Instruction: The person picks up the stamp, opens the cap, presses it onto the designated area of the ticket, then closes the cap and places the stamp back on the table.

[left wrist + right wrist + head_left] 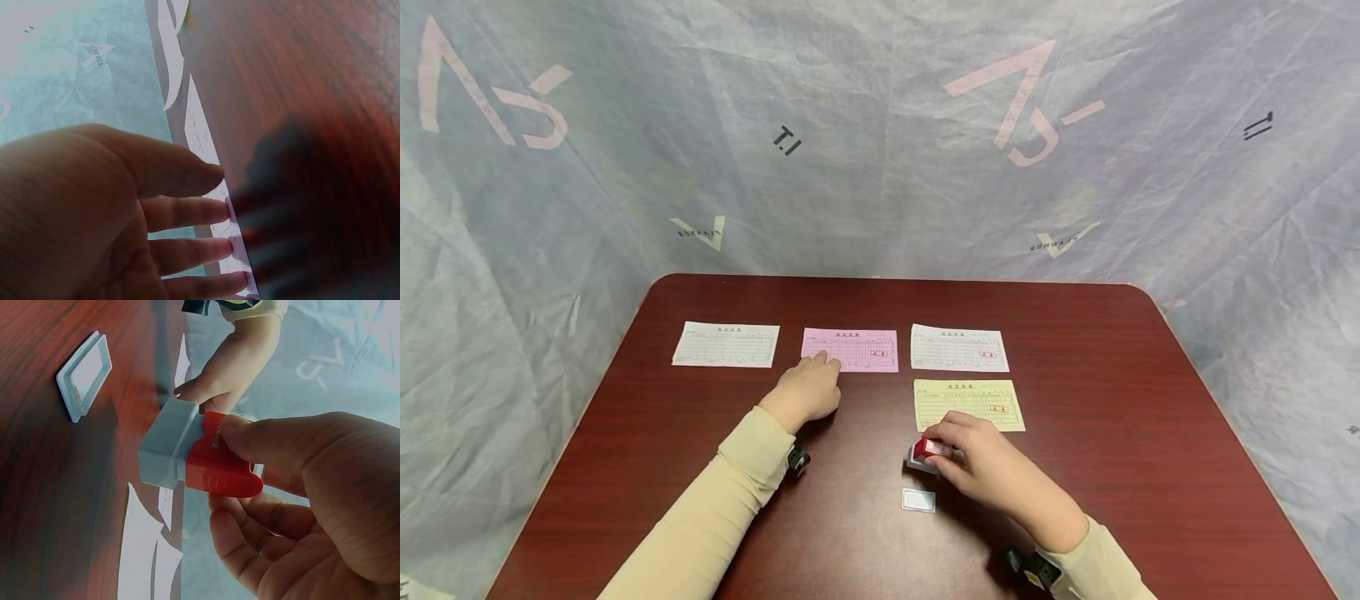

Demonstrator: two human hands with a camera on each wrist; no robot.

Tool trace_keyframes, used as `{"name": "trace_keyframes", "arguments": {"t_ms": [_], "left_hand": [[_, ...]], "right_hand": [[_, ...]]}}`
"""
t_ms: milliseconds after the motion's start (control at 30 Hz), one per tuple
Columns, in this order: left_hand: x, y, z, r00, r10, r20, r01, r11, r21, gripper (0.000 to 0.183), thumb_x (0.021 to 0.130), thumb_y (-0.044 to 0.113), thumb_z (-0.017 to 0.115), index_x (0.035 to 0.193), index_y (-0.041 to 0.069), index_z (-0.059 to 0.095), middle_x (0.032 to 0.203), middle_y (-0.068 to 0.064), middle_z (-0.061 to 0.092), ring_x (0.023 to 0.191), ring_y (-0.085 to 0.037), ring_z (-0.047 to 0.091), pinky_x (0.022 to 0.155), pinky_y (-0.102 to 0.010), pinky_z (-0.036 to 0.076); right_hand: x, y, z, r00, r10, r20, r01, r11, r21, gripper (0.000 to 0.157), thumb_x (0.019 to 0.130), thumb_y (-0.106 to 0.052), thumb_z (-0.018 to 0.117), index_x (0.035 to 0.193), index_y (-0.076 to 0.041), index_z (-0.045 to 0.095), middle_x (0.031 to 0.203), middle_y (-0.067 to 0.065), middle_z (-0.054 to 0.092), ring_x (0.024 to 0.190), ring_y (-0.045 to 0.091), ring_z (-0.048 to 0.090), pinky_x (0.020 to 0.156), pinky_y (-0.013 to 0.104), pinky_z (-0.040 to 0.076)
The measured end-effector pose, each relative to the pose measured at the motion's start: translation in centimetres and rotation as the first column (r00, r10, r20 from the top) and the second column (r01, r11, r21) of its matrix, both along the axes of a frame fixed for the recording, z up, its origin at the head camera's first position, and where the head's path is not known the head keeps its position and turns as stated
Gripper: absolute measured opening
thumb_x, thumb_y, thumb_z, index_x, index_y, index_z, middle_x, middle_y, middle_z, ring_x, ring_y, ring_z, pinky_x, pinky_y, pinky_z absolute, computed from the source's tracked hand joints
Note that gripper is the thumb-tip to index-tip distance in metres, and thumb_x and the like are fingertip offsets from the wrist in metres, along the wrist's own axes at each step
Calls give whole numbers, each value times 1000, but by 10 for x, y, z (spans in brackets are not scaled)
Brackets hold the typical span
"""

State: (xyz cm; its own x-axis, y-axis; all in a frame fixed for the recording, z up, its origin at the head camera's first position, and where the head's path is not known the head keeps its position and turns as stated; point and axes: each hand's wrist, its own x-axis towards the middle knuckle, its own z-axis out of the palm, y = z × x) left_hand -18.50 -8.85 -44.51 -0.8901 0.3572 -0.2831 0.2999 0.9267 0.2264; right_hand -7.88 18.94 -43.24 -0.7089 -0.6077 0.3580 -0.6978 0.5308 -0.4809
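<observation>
My left hand point(805, 390) rests its fingertips on the lower left of a pink receipt form point(868, 346), which bears a red stamped mark at its right. In the left wrist view, its straight fingers point(187, 247) touch the paper's edge, with the thumb apart. A stamp with a red body and grey base point(219, 456) is pinched between the thumb and fingers of my right hand point(981, 458). It is held just below a yellow receipt form point(962, 406) that has a red mark. The stamp's small grey cap point(918, 500) lies on the table nearer me.
A white form with a red mark point(958, 348) lies above the yellow one. Another white form point(726, 345), showing no red mark, is at the far left. All lie on a dark red wooden table point(1075, 350), with a printed cloth point(880, 167) hanging behind its far edge.
</observation>
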Motion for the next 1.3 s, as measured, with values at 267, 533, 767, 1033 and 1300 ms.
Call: {"name": "trace_keyframes", "arguments": {"t_ms": [267, 533, 767, 1033, 1300], "left_hand": [[-3, -1, -1, 1000, 8, -3, -8, 1000, -5, 50, 95, 14, 55, 142, -4, 53, 151, -29, 41, 137, -45, 41, 103, -59, 41], [-3, 0, 0, 1000, 3, -9, -3, 1000, 0, 51, 95, 14, 55, 142, -5, 52, 152, -29, 40, 138, -45, 39, 104, -59, 39], [-3, 1, -1, 1000, 1, -4, -1, 1000, -1, 51, 96, 14, 54, 143, -4, 52, 152, -29, 40, 139, -50, 35, 106, -61, 37], [0, -1, -1, 1000, -8, 0, 8, 1000, 26, 52, 97, 14, 52, 146, -1, 50, 153, -28, 38, 139, -52, 33, 106, -61, 36], [0, -3, -3, 1000, -16, -14, 17, 999, 35, 50, 98, 15, 52, 146, 3, 52, 152, -28, 39, 138, -53, 35, 106, -62, 36]], "right_hand": [[-1, 1, -1, 1000, 2, 6, -2, 1000, 3, 21, 84, -7, 82, 102, -7, 73, 86, -9, 58, 72, 6, 50, 62, 21, 45], [-1, 2, -1, 1000, -4, 4, 4, 1000, 11, 21, 84, -8, 82, 102, -7, 73, 86, -9, 58, 72, 6, 50, 63, 22, 45], [-1, 3, -1, 1000, -8, 3, 8, 1000, 14, 20, 84, -8, 83, 102, -9, 73, 86, -9, 58, 73, 7, 50, 63, 23, 45], [-1, 3, -2, 1000, -10, -12, 10, 1000, -3, 21, 83, -7, 84, 101, -10, 72, 86, -9, 57, 73, 7, 50, 63, 22, 45], [-1, 3, -1, 1000, -14, -14, 14, 1000, -6, 21, 82, -7, 84, 100, -10, 73, 85, -10, 57, 72, 6, 50, 63, 21, 44]]}}
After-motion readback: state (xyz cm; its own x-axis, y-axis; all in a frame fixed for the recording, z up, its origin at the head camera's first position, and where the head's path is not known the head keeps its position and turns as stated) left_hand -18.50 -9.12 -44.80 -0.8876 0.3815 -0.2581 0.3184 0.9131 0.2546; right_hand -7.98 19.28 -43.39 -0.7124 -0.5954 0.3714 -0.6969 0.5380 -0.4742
